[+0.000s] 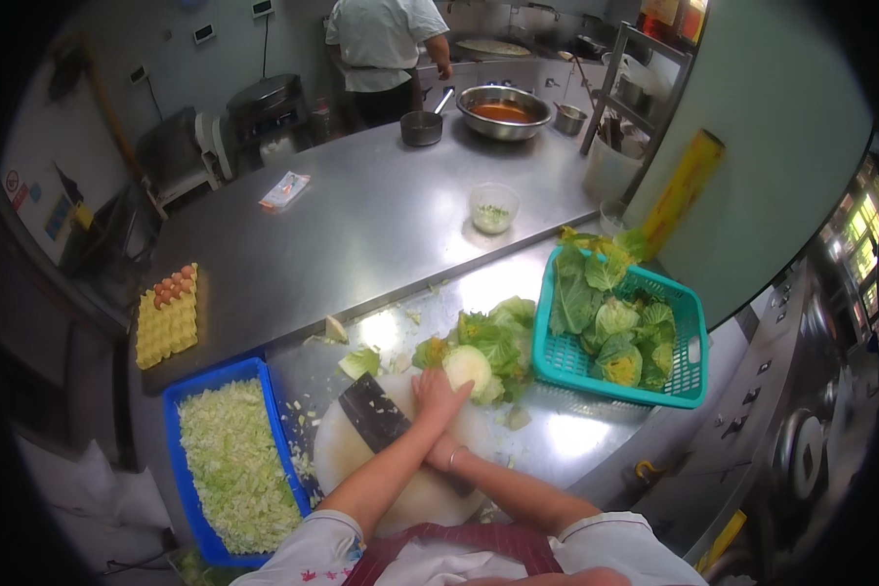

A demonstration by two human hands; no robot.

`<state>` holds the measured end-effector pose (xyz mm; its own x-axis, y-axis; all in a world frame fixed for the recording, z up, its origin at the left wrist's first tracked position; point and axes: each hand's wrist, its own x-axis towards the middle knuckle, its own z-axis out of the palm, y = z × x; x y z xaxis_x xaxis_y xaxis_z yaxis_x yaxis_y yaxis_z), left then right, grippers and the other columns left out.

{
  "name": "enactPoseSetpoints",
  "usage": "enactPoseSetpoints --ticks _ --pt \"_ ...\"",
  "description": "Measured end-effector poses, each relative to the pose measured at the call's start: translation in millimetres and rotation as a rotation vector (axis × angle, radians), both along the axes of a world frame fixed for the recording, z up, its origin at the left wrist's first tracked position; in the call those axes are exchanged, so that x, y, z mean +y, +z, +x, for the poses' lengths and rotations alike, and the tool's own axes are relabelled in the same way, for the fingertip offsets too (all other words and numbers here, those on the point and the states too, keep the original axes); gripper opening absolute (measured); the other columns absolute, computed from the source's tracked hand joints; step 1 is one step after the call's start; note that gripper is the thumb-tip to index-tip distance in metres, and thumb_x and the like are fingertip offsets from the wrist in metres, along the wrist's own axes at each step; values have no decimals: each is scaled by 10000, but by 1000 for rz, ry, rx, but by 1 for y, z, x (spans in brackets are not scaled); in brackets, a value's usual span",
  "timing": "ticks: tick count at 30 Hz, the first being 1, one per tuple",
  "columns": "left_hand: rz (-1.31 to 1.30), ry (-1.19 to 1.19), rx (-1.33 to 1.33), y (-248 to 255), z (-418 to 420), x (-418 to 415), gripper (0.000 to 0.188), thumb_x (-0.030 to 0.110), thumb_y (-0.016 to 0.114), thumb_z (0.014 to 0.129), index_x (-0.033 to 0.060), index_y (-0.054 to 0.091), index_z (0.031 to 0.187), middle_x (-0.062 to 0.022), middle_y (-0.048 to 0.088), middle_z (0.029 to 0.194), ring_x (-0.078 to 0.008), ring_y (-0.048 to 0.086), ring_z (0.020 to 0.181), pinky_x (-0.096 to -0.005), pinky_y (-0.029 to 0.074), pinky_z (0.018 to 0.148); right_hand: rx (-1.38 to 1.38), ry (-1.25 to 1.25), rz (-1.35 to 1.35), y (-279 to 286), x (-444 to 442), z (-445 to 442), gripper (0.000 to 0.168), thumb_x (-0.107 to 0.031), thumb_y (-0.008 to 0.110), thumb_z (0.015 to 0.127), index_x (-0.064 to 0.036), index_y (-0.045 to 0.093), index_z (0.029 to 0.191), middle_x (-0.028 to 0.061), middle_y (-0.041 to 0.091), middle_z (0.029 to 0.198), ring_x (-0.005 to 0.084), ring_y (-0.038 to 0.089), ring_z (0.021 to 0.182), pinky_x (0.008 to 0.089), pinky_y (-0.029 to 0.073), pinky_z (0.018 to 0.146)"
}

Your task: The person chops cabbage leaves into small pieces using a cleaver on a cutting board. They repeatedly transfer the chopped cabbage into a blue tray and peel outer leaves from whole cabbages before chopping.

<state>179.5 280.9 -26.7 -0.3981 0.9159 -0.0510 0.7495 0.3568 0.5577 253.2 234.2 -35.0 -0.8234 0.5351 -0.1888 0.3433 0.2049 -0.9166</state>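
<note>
My left hand (pixel 439 395) reaches over a round white cutting board (pixel 337 454), its thumb and fingers against the near side of a cabbage (pixel 467 368) with a pale cut face. Loose outer leaves (pixel 509 333) lie behind and beside that cabbage. A dark cleaver (pixel 370 410) lies flat and aslant across the board, with part of it under my left forearm. My right hand (pixel 442 448), with a bracelet at the wrist, crosses beneath the left forearm beside the cleaver. Its fingers are hidden, so its grip on the cleaver is unclear.
Left stands a blue tray (pixel 177 469) of chopped cabbage; right, a teal basket (pixel 692 351) of cabbages. On the raised steel table (pixel 351 227) are an egg tray (pixel 165 333), packet (pixel 286 190), plastic bowl (pixel 494 209), saucepan (pixel 421 130) and steel basin (pixel 503 113). A person (pixel 384 44) stands beyond.
</note>
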Motion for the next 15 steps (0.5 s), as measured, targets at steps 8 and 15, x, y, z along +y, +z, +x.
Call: enactPoseSetpoints --ticks 8,15 --pt "259 67 -358 1 -5 -1 784 322 753 673 9 391 1294 -214 521 1202 -355 493 1132 -445 362 994 126 -29 -100 -36 -11 -2 156 -162 555 834 -13 586 869 121 594 685 200 559 548 341 454 531" --pt "337 147 -967 11 -19 -22 658 82 689 727 25 385 1307 -146 495 1239 -256 514 1106 -341 451 914 -14 -23 -115 -37 -7 0 225 -190 525 854 -10 591 970 135 646 733 208 607 502 344 501 529"
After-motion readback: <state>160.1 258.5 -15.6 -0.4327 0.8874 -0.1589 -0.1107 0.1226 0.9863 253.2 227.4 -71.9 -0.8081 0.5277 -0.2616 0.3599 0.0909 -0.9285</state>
